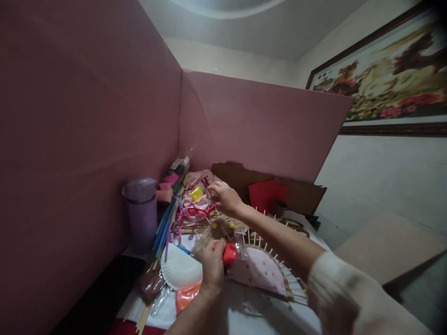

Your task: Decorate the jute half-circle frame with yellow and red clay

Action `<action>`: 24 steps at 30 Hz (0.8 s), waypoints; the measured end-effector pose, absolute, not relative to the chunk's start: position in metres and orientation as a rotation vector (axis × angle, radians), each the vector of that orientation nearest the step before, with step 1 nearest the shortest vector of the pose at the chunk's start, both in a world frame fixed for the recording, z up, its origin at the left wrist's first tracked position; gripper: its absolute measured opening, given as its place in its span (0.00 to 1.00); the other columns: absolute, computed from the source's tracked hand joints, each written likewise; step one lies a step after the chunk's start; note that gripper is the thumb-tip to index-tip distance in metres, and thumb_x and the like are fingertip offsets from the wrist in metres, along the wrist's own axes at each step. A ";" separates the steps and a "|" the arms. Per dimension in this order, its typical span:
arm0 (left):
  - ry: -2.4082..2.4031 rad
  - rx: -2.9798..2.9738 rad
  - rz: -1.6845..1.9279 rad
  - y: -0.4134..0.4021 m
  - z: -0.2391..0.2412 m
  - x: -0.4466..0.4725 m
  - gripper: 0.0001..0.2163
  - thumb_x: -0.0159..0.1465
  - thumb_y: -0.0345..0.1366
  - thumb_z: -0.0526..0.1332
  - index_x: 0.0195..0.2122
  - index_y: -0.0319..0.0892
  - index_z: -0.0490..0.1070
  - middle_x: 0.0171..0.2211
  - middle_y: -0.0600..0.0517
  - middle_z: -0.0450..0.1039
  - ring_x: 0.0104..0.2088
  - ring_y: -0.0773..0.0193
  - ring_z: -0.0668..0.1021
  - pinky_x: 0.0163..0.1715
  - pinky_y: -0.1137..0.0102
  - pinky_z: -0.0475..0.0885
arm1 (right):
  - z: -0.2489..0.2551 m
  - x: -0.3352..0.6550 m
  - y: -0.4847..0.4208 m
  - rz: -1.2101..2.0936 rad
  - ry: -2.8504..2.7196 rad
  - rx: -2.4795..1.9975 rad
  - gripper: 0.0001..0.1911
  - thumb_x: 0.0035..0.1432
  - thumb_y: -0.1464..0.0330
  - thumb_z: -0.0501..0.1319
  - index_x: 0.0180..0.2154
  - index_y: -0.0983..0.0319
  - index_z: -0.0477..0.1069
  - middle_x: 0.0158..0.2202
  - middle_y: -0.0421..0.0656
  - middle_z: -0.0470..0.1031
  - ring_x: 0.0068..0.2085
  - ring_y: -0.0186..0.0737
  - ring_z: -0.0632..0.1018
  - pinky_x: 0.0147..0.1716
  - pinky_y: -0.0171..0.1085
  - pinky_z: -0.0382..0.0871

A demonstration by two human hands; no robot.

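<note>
Your white sleeve (344, 298) fills the near corner; that right hand (225, 197) reaches far back, fingertips curled on the pink bundle (199, 202), grip unclear tbh. Nearer you, the left hand (212, 266) is clenched round a red piece (229, 253) poking out rightward.

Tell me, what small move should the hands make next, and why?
Probably the right hand should draw the pink packet nearer: its fingertips are at the packet's edge, far back by the pink wall, while the left hand is busy, gripping a red piece.
</note>
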State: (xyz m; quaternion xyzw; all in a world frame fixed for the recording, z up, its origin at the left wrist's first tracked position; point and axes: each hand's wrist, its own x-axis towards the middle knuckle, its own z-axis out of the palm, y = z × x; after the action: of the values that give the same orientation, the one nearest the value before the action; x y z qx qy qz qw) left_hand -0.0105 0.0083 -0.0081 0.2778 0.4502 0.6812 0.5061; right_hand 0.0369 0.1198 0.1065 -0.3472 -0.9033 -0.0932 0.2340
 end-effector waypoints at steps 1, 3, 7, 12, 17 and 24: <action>1.080 0.654 1.640 0.008 -0.008 -0.011 0.14 0.46 0.46 0.63 0.19 0.39 0.66 0.11 0.58 0.62 0.11 0.72 0.63 0.10 0.77 0.54 | 0.106 0.022 0.138 -0.278 -2.528 -0.929 0.16 0.55 0.75 0.58 0.47 0.62 0.69 0.49 0.47 0.70 0.49 0.43 0.67 0.45 0.39 0.63; 1.068 0.594 1.625 0.009 -0.009 -0.012 0.15 0.47 0.47 0.63 0.20 0.39 0.66 0.11 0.58 0.61 0.10 0.73 0.61 0.09 0.77 0.53 | 0.102 -0.001 0.166 -0.304 -2.642 -0.875 0.21 0.51 0.79 0.59 0.47 0.59 0.69 0.49 0.45 0.70 0.50 0.44 0.65 0.46 0.39 0.61; 1.073 0.503 1.605 0.011 -0.009 -0.013 0.14 0.49 0.47 0.61 0.21 0.40 0.65 0.10 0.59 0.59 0.09 0.73 0.60 0.08 0.78 0.52 | 0.089 -0.023 0.196 -0.316 -2.787 -0.820 0.18 0.48 0.78 0.61 0.43 0.62 0.72 0.45 0.50 0.71 0.50 0.50 0.64 0.49 0.46 0.55; 1.055 0.434 1.575 0.010 -0.005 -0.012 0.11 0.49 0.43 0.61 0.22 0.39 0.65 0.12 0.58 0.63 0.10 0.73 0.62 0.08 0.79 0.54 | 0.094 -0.018 0.209 -0.201 -2.838 -0.824 0.12 0.49 0.74 0.62 0.38 0.64 0.73 0.42 0.52 0.73 0.50 0.51 0.65 0.51 0.47 0.52; 0.931 0.451 1.680 0.009 0.003 -0.015 0.09 0.48 0.37 0.63 0.21 0.39 0.66 0.14 0.56 0.66 0.13 0.72 0.67 0.13 0.78 0.59 | 0.128 0.005 0.200 0.125 -2.858 -0.843 0.16 0.55 0.67 0.60 0.45 0.65 0.68 0.39 0.45 0.74 0.38 0.40 0.73 0.37 0.36 0.64; 0.912 0.479 1.800 0.016 0.008 -0.024 0.20 0.40 0.45 0.71 0.31 0.38 0.71 0.21 0.53 0.73 0.21 0.67 0.74 0.23 0.75 0.67 | 0.137 0.049 0.142 1.420 -2.961 -0.697 0.16 0.48 0.64 0.66 0.38 0.66 0.69 0.29 0.40 0.72 0.26 0.30 0.71 0.26 0.29 0.64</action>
State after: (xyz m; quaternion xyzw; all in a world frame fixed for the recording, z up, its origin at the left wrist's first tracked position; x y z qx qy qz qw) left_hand -0.0236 0.0159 0.0078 0.1988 0.3786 0.7472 0.5087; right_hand 0.0485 0.1420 0.1366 -0.2064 -0.8769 0.4207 -0.1074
